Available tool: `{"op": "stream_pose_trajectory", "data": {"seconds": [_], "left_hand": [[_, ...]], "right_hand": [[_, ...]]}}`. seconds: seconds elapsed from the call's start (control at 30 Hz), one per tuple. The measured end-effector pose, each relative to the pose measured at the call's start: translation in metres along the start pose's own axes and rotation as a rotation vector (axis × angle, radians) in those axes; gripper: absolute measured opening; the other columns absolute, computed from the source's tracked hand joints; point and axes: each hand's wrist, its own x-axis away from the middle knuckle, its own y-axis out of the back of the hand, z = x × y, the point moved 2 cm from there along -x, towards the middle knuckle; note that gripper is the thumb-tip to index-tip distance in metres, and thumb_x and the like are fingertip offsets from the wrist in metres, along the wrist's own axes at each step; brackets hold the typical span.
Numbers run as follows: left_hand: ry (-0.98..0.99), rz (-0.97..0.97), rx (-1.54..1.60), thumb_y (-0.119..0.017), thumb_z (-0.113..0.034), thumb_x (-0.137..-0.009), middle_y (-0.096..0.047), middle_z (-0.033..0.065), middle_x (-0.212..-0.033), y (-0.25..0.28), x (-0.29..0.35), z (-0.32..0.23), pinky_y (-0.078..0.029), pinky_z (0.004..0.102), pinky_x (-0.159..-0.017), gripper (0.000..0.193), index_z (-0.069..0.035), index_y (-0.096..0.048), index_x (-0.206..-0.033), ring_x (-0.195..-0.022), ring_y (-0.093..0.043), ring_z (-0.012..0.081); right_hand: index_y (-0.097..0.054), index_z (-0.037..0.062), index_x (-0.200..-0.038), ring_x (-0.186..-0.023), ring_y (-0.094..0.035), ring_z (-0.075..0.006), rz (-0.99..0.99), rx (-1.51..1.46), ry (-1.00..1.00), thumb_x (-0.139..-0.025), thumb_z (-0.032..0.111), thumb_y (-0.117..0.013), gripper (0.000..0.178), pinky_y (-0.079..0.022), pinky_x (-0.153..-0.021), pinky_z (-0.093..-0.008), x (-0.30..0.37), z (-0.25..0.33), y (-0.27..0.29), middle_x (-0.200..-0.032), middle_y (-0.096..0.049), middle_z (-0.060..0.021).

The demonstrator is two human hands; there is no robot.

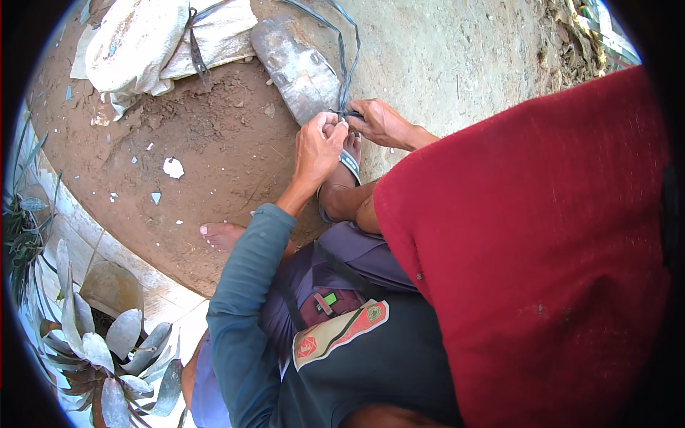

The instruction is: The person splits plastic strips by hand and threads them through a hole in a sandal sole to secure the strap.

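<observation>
My left hand (320, 147) is closed, with thumb and fingers pinched at the near end of a dark strap (343, 89). Close beside it on the right, my right hand (386, 124) grips the same strap where it looks looped or knotted. From there two lengths of the strap run up past the top edge. The fingers partly hide the knot. Just beyond my hands lies a long, worn grey block (303, 75) with a rounded far end, on the dirt. My sandalled foot (341, 192) rests right below the hands.
White woven sacks (135, 46), one tied with a dark strip (196, 53), lie at the upper left. White chips (173, 167) dot the brown soil. A pot (113, 287) and broad-leaved plant (107, 349) stand lower left. Red cloth (535, 242) covers my right side.
</observation>
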Motion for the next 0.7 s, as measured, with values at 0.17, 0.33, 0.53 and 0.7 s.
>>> {"op": "stream_pose_trajectory", "data": {"seconds": [0.17,0.33,0.53,0.7], "left_hand": [[0.112,-0.042,0.369,-0.061,-0.023,-0.089,-0.058,0.0113,-0.064,-0.002,-0.001,0.008,-0.046,0.0367,-0.060,0.026,0.003,-0.067,-0.090,-0.062,-0.054,0.0125],[0.015,0.111,-0.373,-0.068,-0.013,-0.085,-0.064,0.0111,-0.073,0.018,-0.004,-0.016,-0.047,0.0388,-0.063,0.017,0.001,-0.066,-0.094,-0.061,-0.059,0.0224],[-0.431,-0.242,-0.102,-0.067,-0.017,-0.087,-0.065,0.0157,-0.076,0.008,0.002,-0.008,-0.048,0.0442,-0.067,0.020,0.002,-0.061,-0.089,-0.066,-0.061,0.0325],[-0.052,-0.009,-0.025,-0.066,-0.022,-0.088,-0.065,0.0195,-0.074,0.012,-0.004,-0.006,-0.049,0.0462,-0.068,0.025,0.002,-0.061,-0.089,-0.068,-0.063,0.0379]], "right_hand": [[-0.055,-0.0034,-0.093,-0.074,-0.058,-0.0431,-0.002,-0.044,-0.012,-0.090,0.017,-0.058,0.021,-0.046,-0.067,-0.0472,-0.001,0.000,-0.001,-0.080,-0.059,-0.0258],[-0.055,-0.0036,-0.090,-0.072,-0.058,-0.0429,0.019,-0.042,-0.001,-0.091,0.018,-0.058,0.022,-0.046,-0.065,-0.0470,-0.001,0.000,-0.001,-0.078,-0.057,-0.0266],[-0.055,-0.0045,-0.091,-0.071,-0.058,-0.0420,0.009,-0.046,-0.015,-0.092,0.018,-0.056,0.022,-0.046,-0.065,-0.0466,-0.001,0.002,0.000,-0.077,-0.057,-0.0271],[-0.055,-0.0045,-0.089,-0.066,-0.057,-0.0374,-0.047,-0.342,-0.027,-0.091,0.019,-0.058,0.024,-0.045,-0.063,-0.0455,0.003,-0.046,-0.024,-0.073,-0.057,-0.0256]]}}
